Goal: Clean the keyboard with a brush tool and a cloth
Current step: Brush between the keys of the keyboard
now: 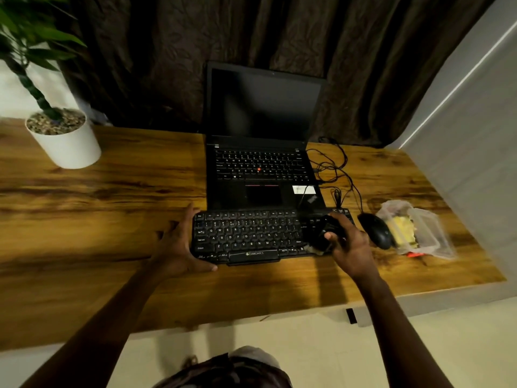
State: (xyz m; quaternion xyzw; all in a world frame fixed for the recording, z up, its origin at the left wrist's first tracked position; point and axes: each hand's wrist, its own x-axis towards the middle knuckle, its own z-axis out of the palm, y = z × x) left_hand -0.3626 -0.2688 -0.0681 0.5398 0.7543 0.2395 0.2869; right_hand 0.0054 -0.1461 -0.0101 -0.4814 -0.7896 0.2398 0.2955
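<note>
A black external keyboard point(251, 236) lies on the wooden desk in front of an open laptop. My left hand point(179, 245) holds its left end, thumb along the front edge and fingers spread at the side. My right hand point(347, 242) grips a dark brush tool point(321, 233) over the keyboard's right part, pale bristles showing near the lower right keys. The tool's exact shape is hard to make out in the dim light. A clear plastic bag point(419, 228) with something yellow inside lies to the right; I cannot tell whether that is the cloth.
An open black laptop point(260, 163) stands behind the keyboard. A black mouse point(376, 231) and tangled cables point(333, 169) lie to the right. A white plant pot point(67, 141) stands at the back left. The wooden desk point(98, 214) ends near my body.
</note>
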